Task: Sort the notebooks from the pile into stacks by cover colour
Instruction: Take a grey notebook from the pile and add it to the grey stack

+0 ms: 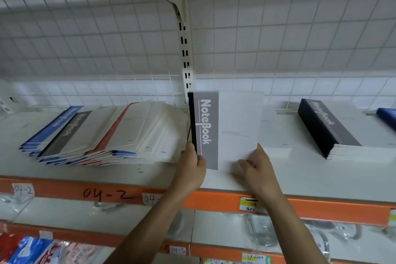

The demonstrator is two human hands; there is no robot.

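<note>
Left hand [190, 164], right hand [256, 166]; one grey notebook [235, 122]

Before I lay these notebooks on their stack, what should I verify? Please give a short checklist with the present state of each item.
1. Left hand has a grip on the held notebooks at the spine: ok.
2. Right hand holds their lower corner: ok.
3. Their black spine matches the black stack: ok.
4. Every held notebook is black: cannot tell.
5. Top of the black stack is free: ok.
6. Mixed pile is finished: not ok.
</note>
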